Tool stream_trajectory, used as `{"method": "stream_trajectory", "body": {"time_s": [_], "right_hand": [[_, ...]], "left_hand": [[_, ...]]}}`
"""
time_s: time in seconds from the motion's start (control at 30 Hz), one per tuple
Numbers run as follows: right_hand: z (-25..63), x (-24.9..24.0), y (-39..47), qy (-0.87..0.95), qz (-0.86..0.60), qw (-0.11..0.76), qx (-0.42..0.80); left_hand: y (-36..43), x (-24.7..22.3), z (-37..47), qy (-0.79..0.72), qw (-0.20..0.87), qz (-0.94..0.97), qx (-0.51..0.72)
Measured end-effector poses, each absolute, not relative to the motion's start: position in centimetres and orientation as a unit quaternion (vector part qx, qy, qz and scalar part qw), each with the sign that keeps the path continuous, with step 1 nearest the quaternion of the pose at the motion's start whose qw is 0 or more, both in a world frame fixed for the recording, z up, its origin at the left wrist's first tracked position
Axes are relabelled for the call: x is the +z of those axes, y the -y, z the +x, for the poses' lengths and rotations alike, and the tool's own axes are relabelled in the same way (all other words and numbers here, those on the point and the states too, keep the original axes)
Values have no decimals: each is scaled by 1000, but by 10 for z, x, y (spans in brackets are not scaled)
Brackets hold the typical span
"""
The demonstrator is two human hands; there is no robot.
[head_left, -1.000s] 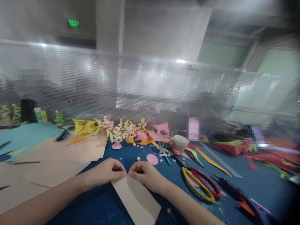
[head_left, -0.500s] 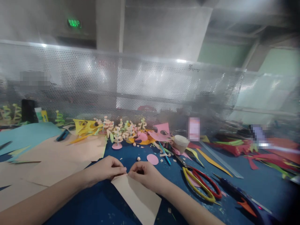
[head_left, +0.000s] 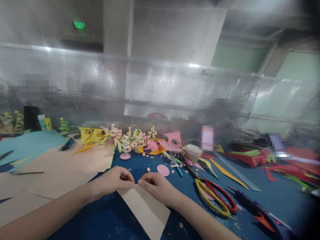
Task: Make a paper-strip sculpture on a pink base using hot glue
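The left hand (head_left: pixel 115 180) and the right hand (head_left: pixel 158 189) are pinching, almost side by side, the far short edge of the pale paper strip (head_left: pixel 147 210), whose long axis is running nearward and slightly rightward over the blue table (head_left: pixel 82 224), closer to the right hand.

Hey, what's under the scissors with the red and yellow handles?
Pink paper and blue tabletop show between the scissors' handles; whatever lies directly beneath the handles is covered.

from the wearer's head, we are looking forward and down, close over the blue tabletop (head_left: pixel 87 226), facing a grey perforated screen (head_left: pixel 160 83).
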State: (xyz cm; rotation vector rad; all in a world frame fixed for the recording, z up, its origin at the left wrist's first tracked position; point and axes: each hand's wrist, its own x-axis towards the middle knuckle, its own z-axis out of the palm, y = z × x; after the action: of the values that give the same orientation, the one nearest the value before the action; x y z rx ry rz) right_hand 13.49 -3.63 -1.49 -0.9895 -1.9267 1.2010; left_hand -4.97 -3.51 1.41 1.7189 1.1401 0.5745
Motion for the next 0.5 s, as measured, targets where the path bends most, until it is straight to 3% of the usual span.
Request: {"method": "stream_trajectory", "body": {"time_s": [0.5], "right_hand": [[136, -16, 36, 735, -372, 311, 475]], "left_hand": [[38, 18, -51, -460, 495, 711, 195]]}}
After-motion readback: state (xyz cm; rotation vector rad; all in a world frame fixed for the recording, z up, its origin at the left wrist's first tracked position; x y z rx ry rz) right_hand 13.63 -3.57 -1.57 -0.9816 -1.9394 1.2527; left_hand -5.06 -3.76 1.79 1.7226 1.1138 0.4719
